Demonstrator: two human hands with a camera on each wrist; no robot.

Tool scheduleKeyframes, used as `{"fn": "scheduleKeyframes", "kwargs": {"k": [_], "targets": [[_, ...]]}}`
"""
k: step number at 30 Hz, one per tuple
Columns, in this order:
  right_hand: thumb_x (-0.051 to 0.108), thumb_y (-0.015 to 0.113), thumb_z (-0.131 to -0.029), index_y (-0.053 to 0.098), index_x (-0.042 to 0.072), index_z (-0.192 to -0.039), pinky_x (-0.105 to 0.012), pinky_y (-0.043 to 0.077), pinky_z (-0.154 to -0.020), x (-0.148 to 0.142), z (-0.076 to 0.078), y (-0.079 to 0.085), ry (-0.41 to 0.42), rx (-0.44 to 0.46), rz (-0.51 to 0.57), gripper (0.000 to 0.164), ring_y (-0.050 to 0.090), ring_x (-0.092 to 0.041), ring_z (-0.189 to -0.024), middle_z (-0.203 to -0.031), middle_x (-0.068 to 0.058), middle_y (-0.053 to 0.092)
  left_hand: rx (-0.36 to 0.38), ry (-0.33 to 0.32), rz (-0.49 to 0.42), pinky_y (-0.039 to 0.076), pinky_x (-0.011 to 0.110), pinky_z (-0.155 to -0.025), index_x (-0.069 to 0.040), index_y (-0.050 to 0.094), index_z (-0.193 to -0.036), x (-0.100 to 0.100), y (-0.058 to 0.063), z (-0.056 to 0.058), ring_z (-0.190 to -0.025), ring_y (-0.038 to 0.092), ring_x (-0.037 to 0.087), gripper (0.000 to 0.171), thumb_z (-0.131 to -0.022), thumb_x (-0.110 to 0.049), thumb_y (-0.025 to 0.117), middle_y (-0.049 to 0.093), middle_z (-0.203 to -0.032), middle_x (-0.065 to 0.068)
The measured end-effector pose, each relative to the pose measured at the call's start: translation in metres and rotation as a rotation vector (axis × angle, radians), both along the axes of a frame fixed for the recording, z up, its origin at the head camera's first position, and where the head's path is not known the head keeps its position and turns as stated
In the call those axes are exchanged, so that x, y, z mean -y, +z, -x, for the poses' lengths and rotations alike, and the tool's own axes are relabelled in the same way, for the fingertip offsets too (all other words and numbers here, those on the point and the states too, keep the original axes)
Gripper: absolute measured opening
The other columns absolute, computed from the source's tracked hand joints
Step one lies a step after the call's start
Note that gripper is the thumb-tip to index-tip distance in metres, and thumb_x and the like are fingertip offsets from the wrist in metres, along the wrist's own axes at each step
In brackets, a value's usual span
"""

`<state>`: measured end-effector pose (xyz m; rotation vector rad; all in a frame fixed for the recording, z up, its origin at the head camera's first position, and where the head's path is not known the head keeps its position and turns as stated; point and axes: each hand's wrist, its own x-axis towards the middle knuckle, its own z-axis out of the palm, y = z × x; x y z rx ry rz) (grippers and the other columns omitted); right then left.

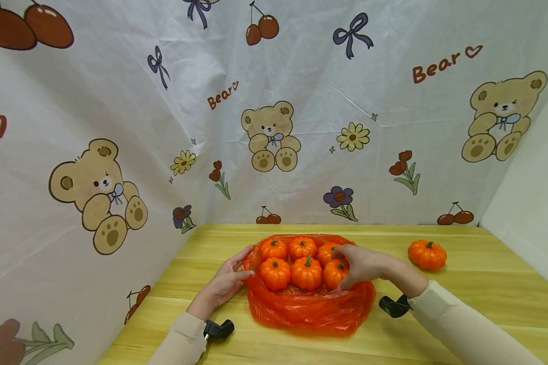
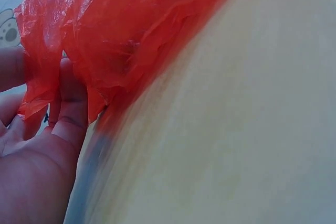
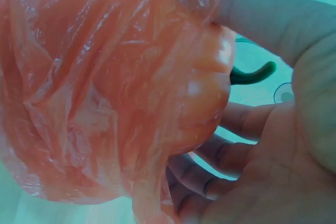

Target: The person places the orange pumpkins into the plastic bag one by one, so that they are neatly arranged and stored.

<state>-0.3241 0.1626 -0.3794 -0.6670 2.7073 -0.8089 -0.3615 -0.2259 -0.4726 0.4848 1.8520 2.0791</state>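
A red plastic bag (image 1: 308,314) sits on the table with its mouth spread, and several small orange pumpkins (image 1: 307,274) stand in it in two rows. At its left side my left hand (image 1: 226,282) holds the rim; in the left wrist view the thin red film (image 2: 131,30) runs between thumb and fingers. My right hand (image 1: 366,263) reaches over the right rim and grips the front-right pumpkin (image 1: 334,275). Up close in the right wrist view, thumb and fingers curve around that pumpkin (image 3: 202,93), whose green stem points away from the bag. Part of it lies behind the film.
One more small pumpkin (image 1: 427,255) stands on the wooden table (image 1: 475,304), to the right of the bag and beyond my right wrist. A white cloth (image 1: 310,81) printed with bears hangs behind the table and along its left side.
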Motion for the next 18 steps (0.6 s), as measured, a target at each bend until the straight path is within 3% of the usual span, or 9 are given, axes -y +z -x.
{"fn": "scheduleKeyframes", "kwargs": {"k": [6,13,18], "targets": [[0.027,0.096,-0.070,0.060,0.002,-0.130,-0.058,0.046,-0.110,-0.004,0.000,-0.006,0.013,-0.026,-0.009,0.074,0.058,-0.031,-0.119,-0.128,-0.010,0.063,0.011,0.005,0.000,0.053,0.030,-0.107,-0.019,0.022,-0.166,-0.001,0.000,0.000,-0.155,0.025,0.039,0.084,-0.095,0.007,0.061,0.011,-0.174,0.011],[0.032,0.090,-0.078,0.065,0.006,-0.118,-0.055,0.050,-0.105,-0.005,0.001,-0.013,0.001,-0.062,0.007,0.054,0.060,-0.027,-0.111,-0.116,-0.006,0.065,0.010,-0.001,0.003,0.052,0.029,-0.108,-0.018,0.022,-0.166,0.000,0.000,0.001,-0.156,0.022,0.039,0.085,-0.095,0.007,0.061,0.010,-0.174,0.011],[0.034,0.088,-0.080,0.065,0.007,-0.117,-0.054,0.052,-0.101,-0.007,0.002,-0.013,-0.025,-0.049,0.018,0.051,0.060,-0.025,-0.106,-0.113,-0.005,0.065,0.009,0.002,0.004,0.052,0.029,-0.107,-0.019,0.023,-0.166,0.000,0.000,0.000,-0.156,0.022,0.039,0.085,-0.095,0.006,0.062,0.011,-0.174,0.010]]}}
